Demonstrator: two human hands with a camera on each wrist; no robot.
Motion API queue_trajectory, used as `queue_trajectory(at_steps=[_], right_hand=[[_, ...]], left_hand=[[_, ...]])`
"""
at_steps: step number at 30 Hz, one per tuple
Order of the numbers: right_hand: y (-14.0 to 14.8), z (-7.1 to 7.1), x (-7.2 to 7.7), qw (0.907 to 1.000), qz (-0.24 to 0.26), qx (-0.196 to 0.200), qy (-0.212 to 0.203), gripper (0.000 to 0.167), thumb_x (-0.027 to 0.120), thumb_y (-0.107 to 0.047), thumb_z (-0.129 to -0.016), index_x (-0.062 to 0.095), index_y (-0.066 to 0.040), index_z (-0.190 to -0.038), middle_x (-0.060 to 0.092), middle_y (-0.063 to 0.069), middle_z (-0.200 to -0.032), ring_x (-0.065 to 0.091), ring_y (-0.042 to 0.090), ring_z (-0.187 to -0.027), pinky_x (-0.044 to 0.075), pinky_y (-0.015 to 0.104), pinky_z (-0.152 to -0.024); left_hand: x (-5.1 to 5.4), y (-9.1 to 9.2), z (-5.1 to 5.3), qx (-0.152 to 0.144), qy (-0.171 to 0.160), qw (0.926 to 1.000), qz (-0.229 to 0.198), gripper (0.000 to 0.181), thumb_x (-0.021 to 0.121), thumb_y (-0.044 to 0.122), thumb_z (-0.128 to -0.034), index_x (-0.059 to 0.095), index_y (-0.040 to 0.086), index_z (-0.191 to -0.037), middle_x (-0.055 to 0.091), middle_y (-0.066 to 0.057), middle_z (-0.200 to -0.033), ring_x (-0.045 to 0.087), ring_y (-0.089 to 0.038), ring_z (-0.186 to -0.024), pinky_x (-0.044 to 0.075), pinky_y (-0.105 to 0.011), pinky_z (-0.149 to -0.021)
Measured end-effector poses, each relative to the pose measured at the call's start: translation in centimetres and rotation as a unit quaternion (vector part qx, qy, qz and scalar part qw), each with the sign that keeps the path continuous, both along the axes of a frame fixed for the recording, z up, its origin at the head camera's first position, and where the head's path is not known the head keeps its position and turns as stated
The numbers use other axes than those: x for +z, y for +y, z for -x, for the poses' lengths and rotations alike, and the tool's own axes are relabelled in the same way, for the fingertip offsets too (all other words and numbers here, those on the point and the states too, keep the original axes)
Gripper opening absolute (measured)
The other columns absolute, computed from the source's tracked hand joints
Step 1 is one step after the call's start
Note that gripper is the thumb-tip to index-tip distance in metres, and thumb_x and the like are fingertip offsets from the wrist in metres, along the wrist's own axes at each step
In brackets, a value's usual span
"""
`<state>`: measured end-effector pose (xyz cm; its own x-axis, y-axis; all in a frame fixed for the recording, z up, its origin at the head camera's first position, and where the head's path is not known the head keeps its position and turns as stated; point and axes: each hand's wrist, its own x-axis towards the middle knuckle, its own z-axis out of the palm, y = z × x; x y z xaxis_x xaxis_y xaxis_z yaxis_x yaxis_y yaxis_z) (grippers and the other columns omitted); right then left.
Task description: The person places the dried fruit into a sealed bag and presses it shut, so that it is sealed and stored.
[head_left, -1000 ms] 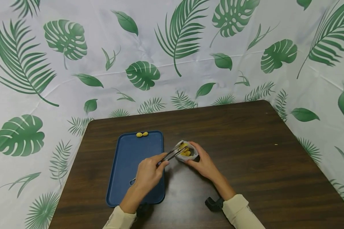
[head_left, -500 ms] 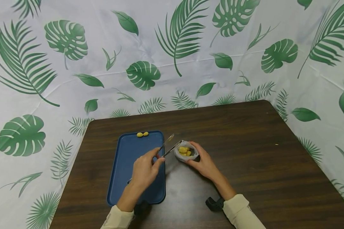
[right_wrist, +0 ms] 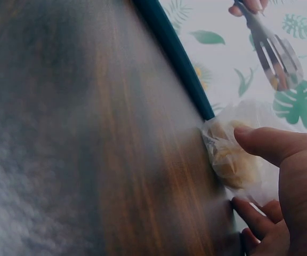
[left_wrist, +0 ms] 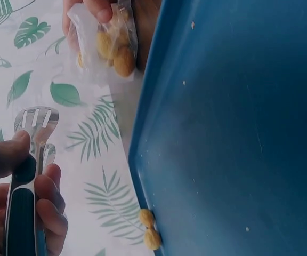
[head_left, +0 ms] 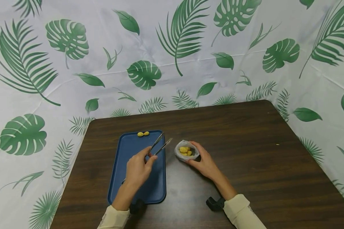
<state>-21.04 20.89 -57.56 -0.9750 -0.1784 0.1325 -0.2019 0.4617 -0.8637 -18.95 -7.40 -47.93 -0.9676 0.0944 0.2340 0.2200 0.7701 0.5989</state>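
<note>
My left hand (head_left: 138, 168) holds a pair of metal tongs (left_wrist: 21, 218) with dark green handle grips, their slotted tips apart and nothing between them. It is above the blue tray (head_left: 127, 148), tips near the tray's right edge. My right hand (head_left: 205, 164) grips a clear plastic bag (head_left: 178, 156) from its right side, thumb and fingers around it. Inside the bag lie several yellow, rounded nut-like pieces (head_left: 184, 149). Two more such pieces (head_left: 143, 134) sit side by side at the tray's far rim; the left wrist view shows them touching.
The tray lies on the left part of a dark wood-grain table (head_left: 246, 143). Small pale crumbs dot the tray in the left wrist view. A white cloth (head_left: 172, 44) printed with green leaves hangs behind the table. Dark straps circle both wrists.
My left hand has drawn the tongs back from over the bag, leftward above the tray, and their tips have spread. My right hand and the bag stay in place.
</note>
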Motion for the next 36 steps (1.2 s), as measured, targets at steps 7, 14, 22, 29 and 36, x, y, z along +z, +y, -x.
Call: queue_trajectory(at_steps=[7,14,22,29,36], right_hand=[[0.0,0.0,-0.1,1.0000,0.000,0.000,0.002,0.078,0.081,-0.021,-0.088,0.043,-0.023,-0.155,0.050,0.011,-0.156,0.048,0.035,-0.144,0.038,0.063,-0.113],[0.0,-0.1,0.1,1.0000,-0.002,0.001,-0.003,0.077,0.080,-0.023,-0.089,0.042,-0.025,-0.155,0.049,0.010,-0.156,0.048,0.035,-0.143,0.039,0.064,-0.112],[0.0,0.0,0.1,1.0000,0.002,0.003,-0.005,0.077,0.081,-0.023,-0.088,0.043,-0.026,-0.155,0.050,0.010,-0.156,0.048,0.034,-0.143,0.039,0.063,-0.113],[0.0,0.0,0.0,0.9999,0.002,-0.001,-0.010,0.078,0.081,-0.023,-0.088,0.042,-0.026,-0.155,0.049,0.010,-0.157,0.047,0.035,-0.144,0.038,0.064,-0.113],[-0.1,0.0,0.2,0.9999,0.001,-0.001,-0.010,0.077,0.082,-0.023,-0.088,0.043,-0.024,-0.155,0.049,0.010,-0.157,0.047,0.035,-0.145,0.037,0.064,-0.114]], left_hand=[[-0.1,-0.8,0.3,0.021,-0.012,0.9997,0.001,0.038,0.078,0.024,-0.0927,0.072,0.005,-0.125,0.073,-0.003,-0.085,0.045,-0.007,-0.051,0.035,-0.025,-0.046],[-0.2,-1.2,0.5,0.034,-0.020,0.9992,0.008,0.037,0.078,0.024,-0.0929,0.072,0.005,-0.124,0.072,-0.003,-0.083,0.047,-0.007,-0.051,0.037,-0.025,-0.047],[-0.3,-1.7,0.9,0.040,-0.030,0.9986,0.015,0.039,0.077,0.026,-0.0940,0.071,0.003,-0.125,0.074,-0.006,-0.088,0.049,-0.009,-0.053,0.038,-0.027,-0.048],[-0.6,-2.4,1.4,0.047,-0.035,0.9979,0.026,0.040,0.077,0.025,-0.0939,0.070,0.004,-0.127,0.076,-0.006,-0.091,0.052,-0.010,-0.055,0.040,-0.029,-0.052],[-0.6,-2.9,1.8,0.053,-0.031,0.9974,0.038,0.040,0.077,0.025,-0.0941,0.070,0.003,-0.128,0.075,-0.006,-0.088,0.051,-0.010,-0.054,0.040,-0.030,-0.053]])
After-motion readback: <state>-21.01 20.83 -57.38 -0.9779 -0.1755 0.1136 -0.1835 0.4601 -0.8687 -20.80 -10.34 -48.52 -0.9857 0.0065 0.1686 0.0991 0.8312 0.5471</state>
